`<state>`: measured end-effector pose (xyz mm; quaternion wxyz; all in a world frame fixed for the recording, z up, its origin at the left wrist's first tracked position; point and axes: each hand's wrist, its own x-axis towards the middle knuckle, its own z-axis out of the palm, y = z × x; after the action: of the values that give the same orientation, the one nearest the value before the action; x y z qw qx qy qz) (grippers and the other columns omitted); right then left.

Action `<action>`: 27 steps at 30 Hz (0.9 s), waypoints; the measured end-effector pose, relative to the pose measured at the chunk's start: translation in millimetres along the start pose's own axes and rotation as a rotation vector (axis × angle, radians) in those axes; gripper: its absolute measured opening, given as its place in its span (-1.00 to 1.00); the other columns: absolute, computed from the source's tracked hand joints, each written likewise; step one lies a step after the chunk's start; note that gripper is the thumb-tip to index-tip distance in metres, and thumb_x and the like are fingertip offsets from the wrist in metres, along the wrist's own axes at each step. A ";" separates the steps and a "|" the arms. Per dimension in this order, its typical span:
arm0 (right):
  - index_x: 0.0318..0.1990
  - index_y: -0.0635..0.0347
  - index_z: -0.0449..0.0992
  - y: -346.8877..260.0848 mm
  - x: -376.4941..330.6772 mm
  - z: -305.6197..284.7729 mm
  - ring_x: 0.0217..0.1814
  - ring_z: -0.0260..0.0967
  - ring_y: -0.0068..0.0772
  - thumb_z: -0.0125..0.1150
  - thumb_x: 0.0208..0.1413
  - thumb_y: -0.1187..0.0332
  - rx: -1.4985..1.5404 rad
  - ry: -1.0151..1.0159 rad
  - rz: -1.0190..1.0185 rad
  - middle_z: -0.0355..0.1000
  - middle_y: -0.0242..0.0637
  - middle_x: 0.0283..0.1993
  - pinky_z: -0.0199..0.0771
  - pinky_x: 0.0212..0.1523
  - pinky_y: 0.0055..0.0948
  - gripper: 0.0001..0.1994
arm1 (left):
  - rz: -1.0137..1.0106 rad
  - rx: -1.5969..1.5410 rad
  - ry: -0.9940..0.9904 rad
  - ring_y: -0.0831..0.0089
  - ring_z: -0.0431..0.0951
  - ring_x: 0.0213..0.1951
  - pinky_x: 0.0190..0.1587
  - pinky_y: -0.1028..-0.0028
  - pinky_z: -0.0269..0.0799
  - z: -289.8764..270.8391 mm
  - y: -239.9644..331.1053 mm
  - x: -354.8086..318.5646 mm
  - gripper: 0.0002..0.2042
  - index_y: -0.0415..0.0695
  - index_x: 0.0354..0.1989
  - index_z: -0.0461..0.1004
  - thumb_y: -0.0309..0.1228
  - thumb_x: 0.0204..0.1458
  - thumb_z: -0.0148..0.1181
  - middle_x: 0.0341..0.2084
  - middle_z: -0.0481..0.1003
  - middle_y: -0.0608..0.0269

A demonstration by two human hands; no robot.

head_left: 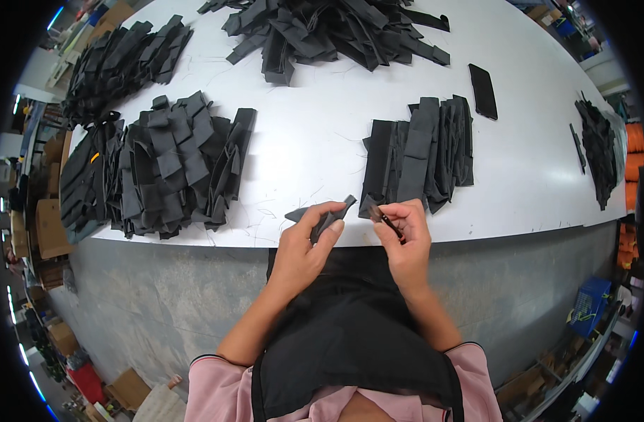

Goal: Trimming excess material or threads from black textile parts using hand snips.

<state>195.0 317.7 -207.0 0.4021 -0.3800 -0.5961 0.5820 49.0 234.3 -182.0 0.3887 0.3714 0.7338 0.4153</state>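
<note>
Here the left hand (302, 250) pinches a dark strip (322, 214) in its fingers at the desk's (308, 141) near edge; right-hand (406, 239) fingers pinch small snips (387, 220) just right of it.

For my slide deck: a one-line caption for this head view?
Left hand holds a black fabric piece; right hand grips a small dark tool at a white table.

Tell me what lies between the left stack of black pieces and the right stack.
Only bare white table, with loose threads, separates left stack from right stack, in the head view.
</note>
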 end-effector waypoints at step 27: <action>-0.21 0.25 0.41 5.0 36.2 19.6 -0.46 0.19 -0.73 0.17 0.02 0.48 0.226 -0.119 0.276 0.32 -0.45 -0.39 0.19 -0.48 -0.72 -0.83 | -0.368 -0.761 -0.446 0.47 0.53 -0.35 -0.22 0.50 0.45 -0.9 -9.2 -6.5 -0.63 -0.27 0.04 0.24 -0.31 0.15 0.02 -0.26 0.50 0.08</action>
<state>162.8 343.7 -210.6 0.3228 -0.3753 -0.4917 0.7164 48.9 224.9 -188.2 0.7120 0.1468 0.4820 0.4890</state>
